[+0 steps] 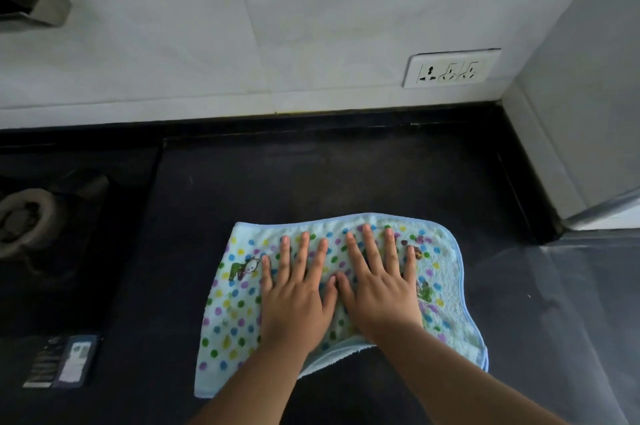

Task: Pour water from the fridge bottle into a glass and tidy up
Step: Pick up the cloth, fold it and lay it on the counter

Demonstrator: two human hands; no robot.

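Note:
A light blue cloth point(235, 313) with coloured dots and cartoon figures lies spread on the black counter point(311, 175). My left hand point(298, 296) rests flat on its middle, fingers spread and pointing toward the wall. My right hand point(381, 286) lies flat beside it, thumbs almost touching. Both palms press on the cloth without gripping it. No bottle or glass is in view.
A gas stove burner point(24, 220) sits at the left, with a small dark packet point(62, 360) in front of it. A white wall socket point(452, 68) is on the tiled wall behind. A grey fridge side point(588, 112) stands at the right.

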